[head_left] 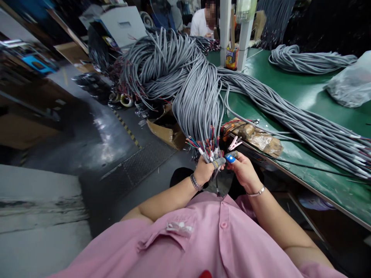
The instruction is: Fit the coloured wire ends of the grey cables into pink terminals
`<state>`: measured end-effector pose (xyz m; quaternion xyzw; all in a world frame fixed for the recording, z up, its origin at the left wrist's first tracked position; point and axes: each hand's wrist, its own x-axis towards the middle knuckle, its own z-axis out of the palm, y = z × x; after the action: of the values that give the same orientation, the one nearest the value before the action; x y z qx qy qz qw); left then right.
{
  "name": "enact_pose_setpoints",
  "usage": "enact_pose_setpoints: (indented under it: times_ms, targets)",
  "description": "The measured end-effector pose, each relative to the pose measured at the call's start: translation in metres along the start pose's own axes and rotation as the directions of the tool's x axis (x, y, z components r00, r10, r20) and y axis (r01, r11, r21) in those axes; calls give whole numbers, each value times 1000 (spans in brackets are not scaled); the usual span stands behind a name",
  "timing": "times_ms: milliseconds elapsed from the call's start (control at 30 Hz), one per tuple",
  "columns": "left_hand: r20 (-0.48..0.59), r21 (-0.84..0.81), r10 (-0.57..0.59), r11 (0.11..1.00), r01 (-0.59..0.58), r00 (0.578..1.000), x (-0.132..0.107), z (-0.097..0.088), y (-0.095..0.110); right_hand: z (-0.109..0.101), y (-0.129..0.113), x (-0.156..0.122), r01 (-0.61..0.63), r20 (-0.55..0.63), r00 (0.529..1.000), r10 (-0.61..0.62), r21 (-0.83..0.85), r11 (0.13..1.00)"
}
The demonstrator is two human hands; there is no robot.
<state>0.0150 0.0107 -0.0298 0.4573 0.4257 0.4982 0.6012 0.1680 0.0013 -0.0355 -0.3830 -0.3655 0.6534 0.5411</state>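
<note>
My left hand is closed around the ends of several grey cables above my lap. Thin coloured wires fan out of the stripped cable ends just beyond its fingers. Close beside it, my right hand pinches a small blue handheld tool with a white mark. What kind of tool it is, I cannot make out. Grey covers wrap some fingertips on both hands. A pale pink clip sits at the table edge just past the right hand.
A green table extends to the right, bearing a long cable bundle, a taped brown packet and a plastic bag. Coiled cables heap up ahead. An open cardboard box stands below. Another person sits across the table.
</note>
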Motion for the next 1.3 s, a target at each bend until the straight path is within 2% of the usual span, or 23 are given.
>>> enact_pose_setpoints:
  times_ms: [200, 333, 433, 567, 667, 733, 800, 867, 933, 1000, 1067, 1133, 1300]
  targets:
    - [-40, -70, 4, 998, -6, 999, 1, 2, 2, 4, -5, 0, -59, -9, 998, 61, 124, 991]
    - [-30, -87, 2, 996, -5, 1000, 1, 3, 2, 6, -4, -1, -115, 5, 993, 116, 185, 976]
    - [-13, -70, -5, 998, 4, 1000, 1, 2, 3, 2, -3, 1, -113, 14, 994, 113, 206, 972]
    - [7, -45, -23, 999, 23, 1000, 3, 3, 7, -8, -7, 14, -141, -46, 986, 159, 270, 953]
    - [29, -71, -30, 997, 32, 999, 5, 5, 13, -13, -13, 28, -171, -39, 982, 187, 252, 953]
    - [41, -90, -36, 995, 40, 998, 7, 8, 18, -12, -14, 34, -106, -42, 992, 117, 211, 972]
    - [47, -103, -48, 993, 52, 998, 9, 10, 22, -10, -12, 37, 37, -103, 994, -24, 130, 991]
    - [51, -114, -60, 991, 65, 997, 11, 12, 25, -8, -8, 38, 179, -203, 964, -173, 11, 984]
    - [49, -119, -67, 990, 73, 997, 12, 14, 27, -5, -4, 38, 232, -262, 936, -235, -44, 972]
    - [51, -115, -69, 991, 74, 996, 14, 15, 27, -2, -2, 39, 183, -242, 955, -170, 30, 983]
    - [52, -108, -76, 991, 81, 996, 15, 16, 26, 0, -3, 42, 88, -166, 984, -63, 147, 985]
    - [54, -104, -87, 990, 92, 995, 16, 17, 25, 1, -4, 45, 31, -122, 993, -3, 228, 973]
    - [65, -82, -67, 994, 73, 996, 17, 18, 20, 0, -4, 49, 57, -160, 987, -5, 321, 945]
